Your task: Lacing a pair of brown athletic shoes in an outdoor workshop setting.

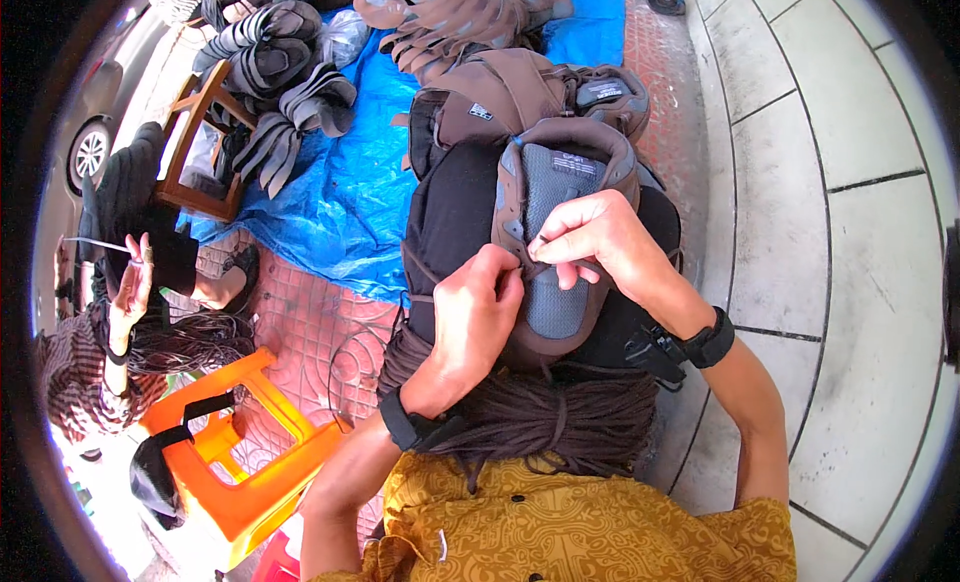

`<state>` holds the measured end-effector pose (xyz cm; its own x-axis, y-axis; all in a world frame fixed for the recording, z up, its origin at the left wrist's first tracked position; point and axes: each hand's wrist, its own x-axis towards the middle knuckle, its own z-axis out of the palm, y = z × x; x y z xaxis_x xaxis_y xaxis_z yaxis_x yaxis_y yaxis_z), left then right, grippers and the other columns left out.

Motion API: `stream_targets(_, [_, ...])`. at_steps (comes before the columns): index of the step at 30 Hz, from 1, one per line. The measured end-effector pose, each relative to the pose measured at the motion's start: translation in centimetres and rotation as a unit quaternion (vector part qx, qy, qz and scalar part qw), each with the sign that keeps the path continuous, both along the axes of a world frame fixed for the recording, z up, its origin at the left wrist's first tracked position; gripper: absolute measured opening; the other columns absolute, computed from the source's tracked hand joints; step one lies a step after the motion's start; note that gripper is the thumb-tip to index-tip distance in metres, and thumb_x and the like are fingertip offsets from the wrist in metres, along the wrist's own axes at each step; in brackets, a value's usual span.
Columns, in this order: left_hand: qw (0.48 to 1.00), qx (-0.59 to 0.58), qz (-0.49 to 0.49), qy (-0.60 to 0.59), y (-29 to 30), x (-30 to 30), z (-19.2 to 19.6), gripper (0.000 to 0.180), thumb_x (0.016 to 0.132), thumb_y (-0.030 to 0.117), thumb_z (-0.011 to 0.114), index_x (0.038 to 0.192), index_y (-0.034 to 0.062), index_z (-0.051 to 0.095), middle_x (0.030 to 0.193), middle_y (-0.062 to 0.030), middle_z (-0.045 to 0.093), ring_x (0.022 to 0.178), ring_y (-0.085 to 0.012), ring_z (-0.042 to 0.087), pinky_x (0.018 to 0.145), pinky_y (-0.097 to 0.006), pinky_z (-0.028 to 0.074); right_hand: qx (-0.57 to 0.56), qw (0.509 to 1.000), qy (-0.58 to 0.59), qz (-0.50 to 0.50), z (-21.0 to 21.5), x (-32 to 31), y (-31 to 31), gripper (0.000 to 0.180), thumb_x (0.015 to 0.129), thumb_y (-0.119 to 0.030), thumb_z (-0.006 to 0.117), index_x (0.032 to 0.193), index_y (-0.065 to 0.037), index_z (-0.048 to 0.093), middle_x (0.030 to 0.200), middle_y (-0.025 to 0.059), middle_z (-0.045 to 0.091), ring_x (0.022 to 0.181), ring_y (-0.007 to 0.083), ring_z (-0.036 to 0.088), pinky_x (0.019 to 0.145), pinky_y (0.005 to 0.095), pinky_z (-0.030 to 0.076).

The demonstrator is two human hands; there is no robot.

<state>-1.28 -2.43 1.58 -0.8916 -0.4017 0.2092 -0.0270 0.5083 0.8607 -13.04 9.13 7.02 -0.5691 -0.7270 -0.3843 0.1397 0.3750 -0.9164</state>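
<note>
- Shoe upper point(548, 192): brown body, grey-blue mesh tongue point(556, 307); resting on the dark-clothed lap point(452, 207).
- Left hand point(470, 307): fingers curled closed at the upper's eyelet edge; anything pinched is hidden.
- Right hand point(597, 237): thumb and forefinger clamped on a small dark piece point(541, 239).

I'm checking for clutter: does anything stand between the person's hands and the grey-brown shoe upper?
Nothing visible does: the left hand and the right hand are both at the shoe upper, around its middle.
</note>
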Motion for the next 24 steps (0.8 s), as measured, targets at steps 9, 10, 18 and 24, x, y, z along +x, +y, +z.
stream_targets(9, [1.000,-0.013,-0.024,-0.005,0.5,-0.4,-0.1,0.016,0.077,-0.002,0.053,0.093,0.0024,0.050,0.071,-0.0158,0.058,0.067,-0.0261,0.061,0.058,-0.032,0.047,-0.022,0.999,0.000,-0.041,0.3,0.1,0.3,0.014,0.071,-0.010,0.059,0.070,0.004,0.061,0.053,0.0067,0.055,0.041,0.0078,0.047,0.038,0.0176,0.031])
stream_targets(10, [0.997,-0.002,-0.068,0.024,0.3,-0.5,-0.1,0.025,0.077,-0.002,0.052,0.101,0.0029,0.047,0.074,-0.0170,0.057,0.069,-0.0279,0.060,0.057,-0.034,0.046,-0.017,0.999,0.008,-0.040,0.1,0.1,0.5,0.013,0.071,-0.009,0.059,0.070,0.004,0.061,0.053,0.0069,0.055,0.041,0.0080,0.047,0.038,0.0177,0.031])
stream_targets(18, [0.839,-0.477,-0.255,0.063,-2.8,-2.6,1.8,0.039,0.069,0.016,0.057,0.103,-0.0005,0.047,0.063,-0.0051,0.050,0.057,-0.0193,0.051,0.054,-0.030,0.042,-0.012,0.992,0.111,-0.064,-0.9,0.2,1.7,0.014,0.071,-0.013,0.060,0.070,0.000,0.062,0.051,0.0065,0.057,0.041,0.0083,0.050,0.036,0.0201,0.034])
stream_targets(24, [0.810,-0.459,-0.365,0.004,-4.3,-3.9,1.9,0.024,0.074,0.021,0.060,0.084,0.0047,0.044,0.057,-0.0080,0.051,0.052,-0.0244,0.055,0.045,-0.035,0.042,-0.049,0.987,0.146,-0.040,-1.2,0.2,1.1,0.014,0.070,-0.014,0.060,0.069,0.000,0.062,0.052,0.0076,0.057,0.041,0.0088,0.051,0.036,0.0208,0.036])
